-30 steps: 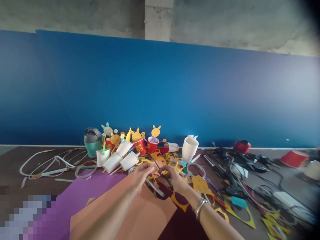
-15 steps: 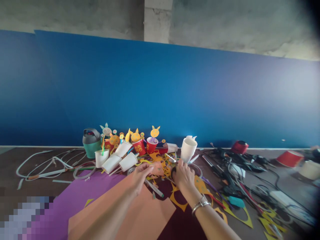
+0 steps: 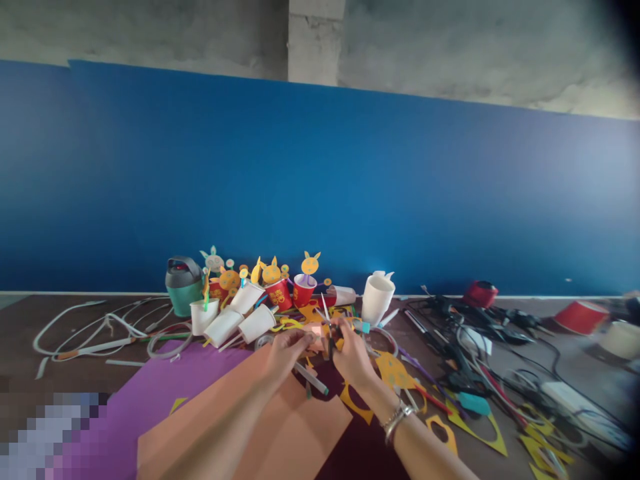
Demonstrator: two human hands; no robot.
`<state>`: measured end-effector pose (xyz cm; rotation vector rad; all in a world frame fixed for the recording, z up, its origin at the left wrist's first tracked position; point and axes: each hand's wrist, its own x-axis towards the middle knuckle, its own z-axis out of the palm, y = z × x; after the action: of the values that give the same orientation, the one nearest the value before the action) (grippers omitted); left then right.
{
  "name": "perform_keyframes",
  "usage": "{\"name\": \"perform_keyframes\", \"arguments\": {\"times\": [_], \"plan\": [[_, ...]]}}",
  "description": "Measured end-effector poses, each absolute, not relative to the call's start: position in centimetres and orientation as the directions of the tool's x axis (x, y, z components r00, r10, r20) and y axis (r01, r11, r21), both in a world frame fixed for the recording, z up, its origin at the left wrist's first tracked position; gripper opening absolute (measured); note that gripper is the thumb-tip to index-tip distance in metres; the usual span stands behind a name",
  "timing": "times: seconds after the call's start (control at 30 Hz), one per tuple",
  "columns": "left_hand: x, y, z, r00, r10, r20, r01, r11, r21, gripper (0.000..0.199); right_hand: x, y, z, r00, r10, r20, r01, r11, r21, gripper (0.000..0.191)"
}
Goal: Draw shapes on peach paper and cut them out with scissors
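Note:
My left hand (image 3: 290, 350) pinches a small piece of orange paper (image 3: 316, 337) above the table's middle. Close by on the right, my right hand (image 3: 350, 353) is closed on the dark handles of scissors (image 3: 326, 311), whose blades point up and away from me beside the paper. Whether the blades touch the paper I cannot tell. Beneath my left forearm lies a large sheet of orange paper (image 3: 295, 427). A marker (image 3: 311, 379) rests between my hands, and yellow paper scraps (image 3: 357, 403) lie around my right hand.
White paper cups (image 3: 224, 327) and red cups with yellow animal cut-outs (image 3: 303, 291) stand or lie at the back. Stacked white cups (image 3: 377, 299) stand right of them. A teal-grey bottle (image 3: 184, 287), purple paper (image 3: 200, 363), black cables (image 3: 520, 367) and a power strip (image 3: 575, 403) are around.
My right hand has moved slightly left, closer to my left hand. The scissors have swung from pointing left to pointing upward, and the orange piece now shows smaller beside the left fingers.

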<state>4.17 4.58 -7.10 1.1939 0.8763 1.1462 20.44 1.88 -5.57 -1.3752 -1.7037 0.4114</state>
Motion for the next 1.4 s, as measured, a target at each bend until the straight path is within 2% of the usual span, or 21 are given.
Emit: {"name": "perform_keyframes", "arguments": {"times": [0.07,0.13,0.47,0.73,1.13,1.3,1.4], "plan": [[4.3,4.9,-7.8,0.250,0.966,0.067,-0.179,-0.023,0.984,0.031,19.6,2.0,-6.2,-0.025,0.930,0.366,0.355,0.350,-0.867,0.023],[4.4,5.1,-8.5,0.264,0.962,0.071,-0.173,-0.026,0.985,0.031,19.0,2.1,-6.8,-0.021,0.944,0.329,0.205,0.326,-0.923,0.022],[4.3,4.8,-8.4,0.269,0.958,0.098,-0.211,-0.040,0.977,0.025,19.0,2.2,-6.9,-0.031,0.976,0.216,-0.113,0.212,-0.971,0.026],[4.3,4.6,-8.1,0.274,0.959,0.068,-0.204,-0.011,0.979,0.021,19.2,2.5,-7.6,-0.001,0.975,0.223,-0.134,0.221,-0.966,0.030],[4.0,4.2,-7.1,0.212,0.976,0.058,-0.170,-0.022,0.985,0.026,19.4,2.4,-6.9,-0.009,0.984,0.177,-0.249,0.169,-0.954,0.040],[4.1,4.2,-7.5,0.287,0.958,0.015,-0.144,0.028,0.989,0.031,19.4,2.6,-7.1,-0.008,0.978,0.209,-0.278,0.199,-0.940,0.040],[4.2,3.9,-7.2,0.290,0.956,0.039,-0.167,0.011,0.986,0.028,19.3,2.5,-7.3,-0.030,0.977,0.212,-0.269,0.197,-0.943,0.038]]}}
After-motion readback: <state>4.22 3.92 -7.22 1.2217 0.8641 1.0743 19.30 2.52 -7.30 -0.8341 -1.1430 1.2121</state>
